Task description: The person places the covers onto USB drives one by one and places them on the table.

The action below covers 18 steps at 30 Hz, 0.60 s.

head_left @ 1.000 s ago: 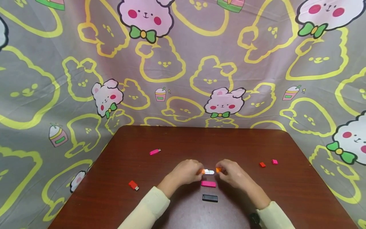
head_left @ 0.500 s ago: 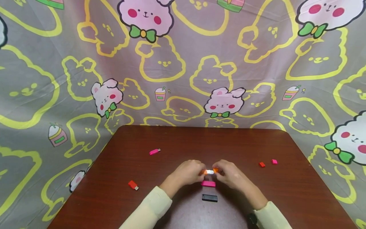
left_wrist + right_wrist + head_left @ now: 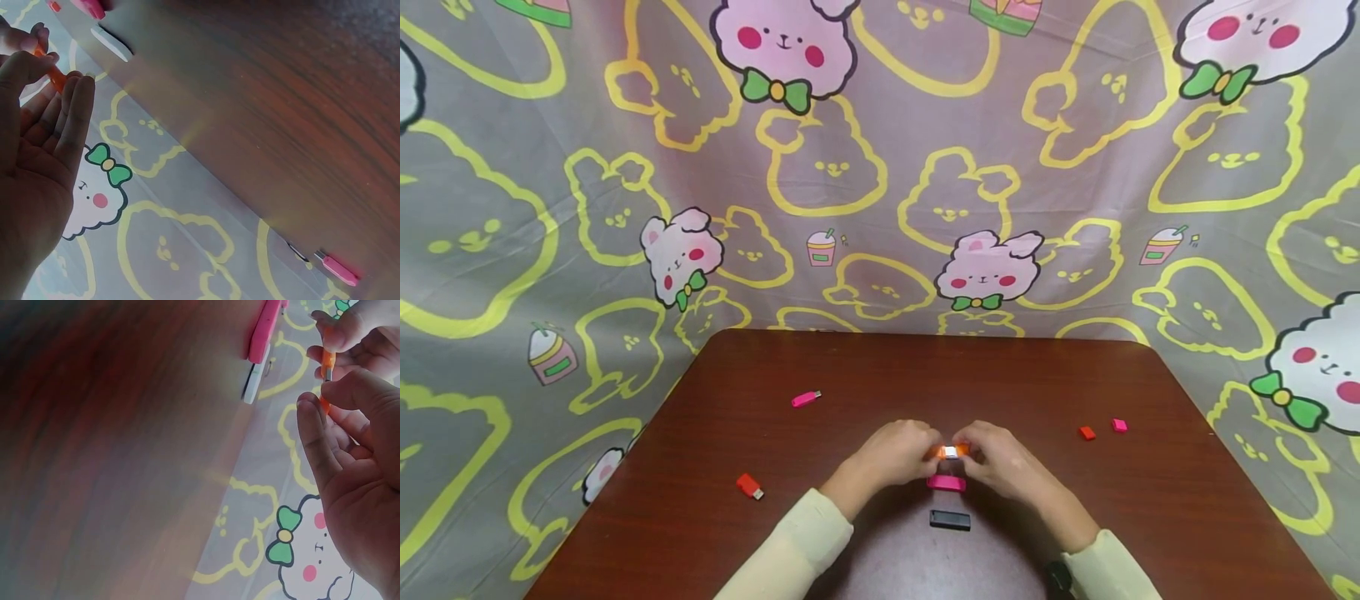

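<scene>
Brown table, left grip pinched on orange stick, right grip on orange cap

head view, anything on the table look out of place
Mildly: the red USB stick and far pink USB stick lie slanted and uncapped at left, while a red piece and a pink piece, probably their caps, sit far off at right.

Right hand, close to camera, pinches orange cap between thumb and fingers. Left hand, beyond, pinches orange USB stick; metal plug shows between the two orange parts. Pink USB stick overlaps white stick in view, contact unclear. Brown wood-grain table, blurred. Printed cloth behind: rabbit face, green bow, yellow outlines.
</scene>
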### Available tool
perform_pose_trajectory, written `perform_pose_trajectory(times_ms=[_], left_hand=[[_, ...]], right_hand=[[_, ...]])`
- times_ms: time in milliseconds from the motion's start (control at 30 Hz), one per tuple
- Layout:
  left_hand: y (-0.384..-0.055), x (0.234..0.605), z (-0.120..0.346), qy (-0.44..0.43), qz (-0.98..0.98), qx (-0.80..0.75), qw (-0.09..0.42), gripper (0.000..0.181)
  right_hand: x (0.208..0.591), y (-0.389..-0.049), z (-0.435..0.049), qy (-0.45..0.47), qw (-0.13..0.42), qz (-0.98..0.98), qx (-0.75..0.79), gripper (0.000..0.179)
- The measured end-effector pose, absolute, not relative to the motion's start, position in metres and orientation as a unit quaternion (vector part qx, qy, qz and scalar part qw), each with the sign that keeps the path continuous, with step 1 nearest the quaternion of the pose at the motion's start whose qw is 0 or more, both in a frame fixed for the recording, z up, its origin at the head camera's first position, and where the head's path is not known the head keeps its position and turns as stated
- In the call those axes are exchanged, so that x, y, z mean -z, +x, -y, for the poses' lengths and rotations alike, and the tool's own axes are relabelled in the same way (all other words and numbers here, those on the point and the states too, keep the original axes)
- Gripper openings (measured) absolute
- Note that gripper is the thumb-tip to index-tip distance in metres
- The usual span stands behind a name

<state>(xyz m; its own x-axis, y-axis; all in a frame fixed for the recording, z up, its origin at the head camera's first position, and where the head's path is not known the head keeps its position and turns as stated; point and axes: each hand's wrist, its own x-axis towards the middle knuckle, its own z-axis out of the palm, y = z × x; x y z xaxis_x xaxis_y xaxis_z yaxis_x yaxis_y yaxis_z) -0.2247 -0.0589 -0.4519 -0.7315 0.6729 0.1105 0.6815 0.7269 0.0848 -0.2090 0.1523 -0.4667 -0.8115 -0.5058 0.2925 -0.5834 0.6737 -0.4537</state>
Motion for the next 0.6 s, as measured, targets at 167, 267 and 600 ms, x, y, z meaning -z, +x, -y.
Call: perform_pose_trajectory(times_ms=[167, 267, 600], left_hand=[[-0.2242, 0.4499, 0.0581, -0.369, 0.927, 0.061, 0.035, 0.013], [-0.2242, 0.4491, 0.0578, -0.370, 0.926, 0.060, 0.037, 0.014], [-0.2238, 0.4503, 0.0562, -0.379, 0.922, 0.049, 0.066, 0.017]], right_hand=[[0.4667, -0.2085, -0.1518, 0.310, 0.076, 0.906, -0.278, 0.021], [0.4672, -0.2086, -0.1517, 0.315, 0.080, 0.903, -0.280, 0.021], [0.4688, -0.2082, -0.1504, 0.325, 0.086, 0.898, -0.285, 0.023]])
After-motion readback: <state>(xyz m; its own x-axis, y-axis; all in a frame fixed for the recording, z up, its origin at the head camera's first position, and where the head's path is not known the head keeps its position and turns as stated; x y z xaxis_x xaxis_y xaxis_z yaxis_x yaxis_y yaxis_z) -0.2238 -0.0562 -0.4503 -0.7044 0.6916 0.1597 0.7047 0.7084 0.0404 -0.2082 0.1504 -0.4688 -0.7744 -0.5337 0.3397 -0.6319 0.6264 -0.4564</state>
